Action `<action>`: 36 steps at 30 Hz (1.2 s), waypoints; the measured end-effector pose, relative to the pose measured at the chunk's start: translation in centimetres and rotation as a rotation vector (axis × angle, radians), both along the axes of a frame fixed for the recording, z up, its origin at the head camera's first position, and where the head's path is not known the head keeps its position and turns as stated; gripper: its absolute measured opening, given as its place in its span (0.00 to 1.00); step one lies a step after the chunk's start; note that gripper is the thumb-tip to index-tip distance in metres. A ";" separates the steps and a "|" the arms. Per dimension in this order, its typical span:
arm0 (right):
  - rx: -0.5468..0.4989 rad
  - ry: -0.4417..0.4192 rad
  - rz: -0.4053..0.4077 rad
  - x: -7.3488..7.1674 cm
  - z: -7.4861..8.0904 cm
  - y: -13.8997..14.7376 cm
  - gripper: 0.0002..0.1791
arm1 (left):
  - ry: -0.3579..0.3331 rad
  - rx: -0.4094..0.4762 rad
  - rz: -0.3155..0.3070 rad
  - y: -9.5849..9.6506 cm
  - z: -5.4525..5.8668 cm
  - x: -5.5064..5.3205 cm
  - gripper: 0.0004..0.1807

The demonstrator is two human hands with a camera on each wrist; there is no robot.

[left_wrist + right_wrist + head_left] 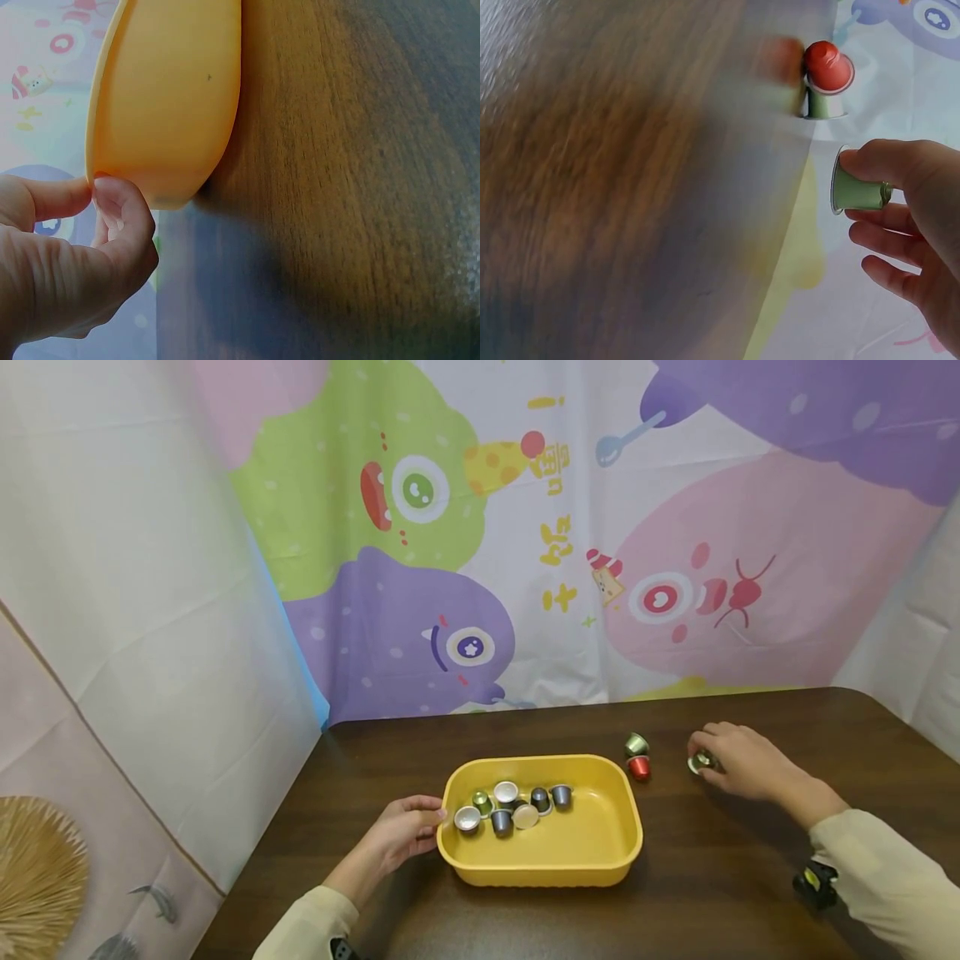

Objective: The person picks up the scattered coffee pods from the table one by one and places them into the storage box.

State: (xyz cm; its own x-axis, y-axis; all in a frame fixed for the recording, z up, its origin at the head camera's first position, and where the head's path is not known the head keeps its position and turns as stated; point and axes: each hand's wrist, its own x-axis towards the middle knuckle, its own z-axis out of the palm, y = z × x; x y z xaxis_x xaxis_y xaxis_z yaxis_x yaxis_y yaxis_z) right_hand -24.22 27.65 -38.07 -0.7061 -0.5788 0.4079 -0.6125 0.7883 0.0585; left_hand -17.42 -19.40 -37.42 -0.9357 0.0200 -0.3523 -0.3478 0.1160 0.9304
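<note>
My left hand (405, 829) pinches the left rim of a yellow plastic bin (543, 877) between thumb and fingers; the left wrist view shows the same grip on the bin's wall (169, 97). Several coffee capsules lie in the bin's left half, among them a grey one (502, 823) and a green one (482, 802). Off to the right, my right hand (750, 764) holds a green coffee capsule (862, 191) between thumb and fingers. Between that hand and the bin, a red capsule (639, 767) and another green capsule (636, 744) touch each other on the table.
The dark brown wooden table (712, 877) carries the bin near its middle. A white curtain with cartoon monsters (465, 635) hangs along its back edge. Pale fabric (165, 610) hangs on the left side.
</note>
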 end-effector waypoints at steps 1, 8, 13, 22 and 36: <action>0.001 0.011 0.006 0.1 0.1 -0.1 0.16 | 0.000 0.000 0.001 0.0 0.0 0.0 0.17; 0.011 0.049 0.024 0.4 0.6 -0.8 0.17 | -0.003 -0.004 0.007 0.0 -0.1 -0.1 0.17; 0.013 0.037 0.025 0.8 1.1 -1.5 0.16 | -0.003 -0.009 0.008 0.0 -0.1 0.0 0.17; 0.007 0.086 0.052 1.0 1.9 -2.5 0.17 | -0.007 -0.005 0.001 -0.1 0.0 0.0 0.17; 0.017 0.064 0.062 1.1 3.7 -4.1 0.15 | -0.010 0.001 -0.007 -0.1 0.1 0.0 0.17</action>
State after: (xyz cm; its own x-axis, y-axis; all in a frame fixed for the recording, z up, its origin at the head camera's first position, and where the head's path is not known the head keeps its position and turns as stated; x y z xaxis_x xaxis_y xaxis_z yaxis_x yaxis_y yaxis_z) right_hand -23.08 23.52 -34.37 -0.6410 -0.6280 0.4412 -0.6550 0.7473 0.1121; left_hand -17.40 -19.49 -37.30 -0.9320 0.0265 -0.3615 -0.3562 0.1178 0.9269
